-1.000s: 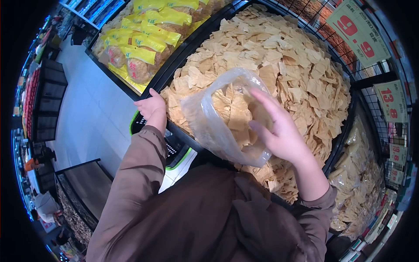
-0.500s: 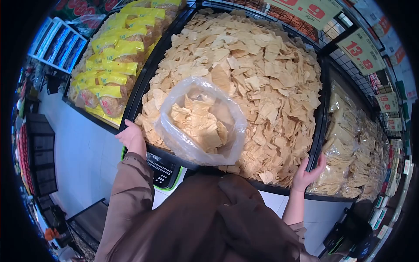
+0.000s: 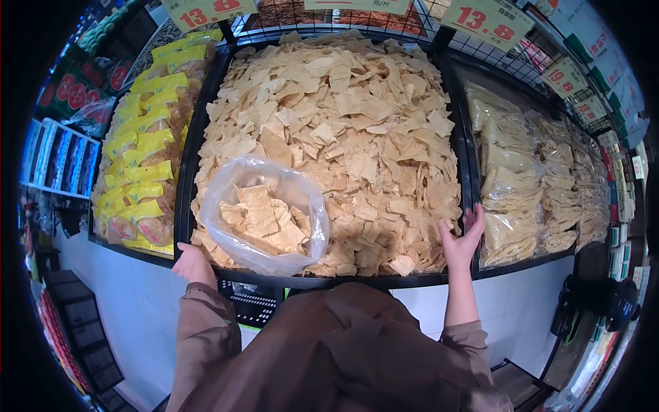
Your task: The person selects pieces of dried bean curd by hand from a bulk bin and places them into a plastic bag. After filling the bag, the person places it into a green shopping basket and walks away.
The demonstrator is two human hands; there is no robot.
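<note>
A clear plastic bag, its mouth wide, sits in the front left of a black bin and holds flat beige dried pieces. The same thin pieces, like dried tofu skin, heap the bin. My left hand rests at the bin's front left corner, its fingers partly hidden and apparently stretched out. At the front right, my right hand is raised by the black divider, thumb and fingers apart, with nothing visibly held. Neither hand touches the bag.
Yellow-labelled packets fill the bin on the left. Wrapped bundles of pale dried sheets lie to the right. Price signs hang on a wire rack behind. Below the front edge is a black perforated crate.
The view has turned, so the bins look straighter and the bag appears farther left. My right hand's fingers are spread more beside the divider. My left hand stays at the front left corner.
</note>
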